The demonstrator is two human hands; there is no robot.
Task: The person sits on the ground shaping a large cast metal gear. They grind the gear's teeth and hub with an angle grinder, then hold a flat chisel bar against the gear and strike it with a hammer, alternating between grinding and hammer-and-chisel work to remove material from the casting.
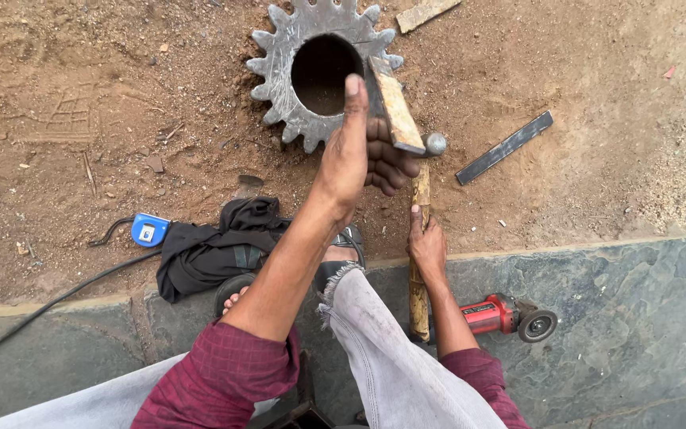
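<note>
Head view shows my left hand [363, 151] clamped on a flat bar [395, 103] held against the gear [279, 71] at the dirt's far edge, my right hand [426, 246] gripping the hammer [420, 238] shaft, so I'd judge short, square blows clear of my fingers best.
</note>
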